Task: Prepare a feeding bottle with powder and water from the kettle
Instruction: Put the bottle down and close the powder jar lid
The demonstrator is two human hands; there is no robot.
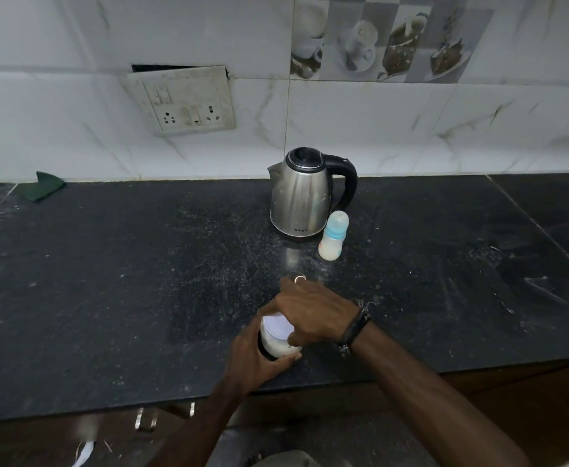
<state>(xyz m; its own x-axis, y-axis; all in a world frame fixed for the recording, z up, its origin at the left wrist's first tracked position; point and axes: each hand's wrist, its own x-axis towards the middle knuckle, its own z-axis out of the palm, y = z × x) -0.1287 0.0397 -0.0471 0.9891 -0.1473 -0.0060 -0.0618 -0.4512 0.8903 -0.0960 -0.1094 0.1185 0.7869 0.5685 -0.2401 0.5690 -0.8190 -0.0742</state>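
Gripping powder jar (278, 338) on black countertop (107, 281), left hand (256, 358) around body, right hand (313, 313) clasping lid, tiled wall (74, 45) behind.

Bare counter (141, 281) leftward; kettle (301, 197) and feeding bottle (333, 240) just beside it, ahead.

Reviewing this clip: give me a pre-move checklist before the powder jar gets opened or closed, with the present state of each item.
1. Left hand grips the powder jar body: ok.
2. Right hand on the jar's white lid: ok.
3. Lid fully seated: cannot tell.
4. Feeding bottle upright, capped, beside the kettle: ok.
5. Kettle lid shut, standing on the countertop: ok.
6. Jar stands away from the counter's front edge: ok.
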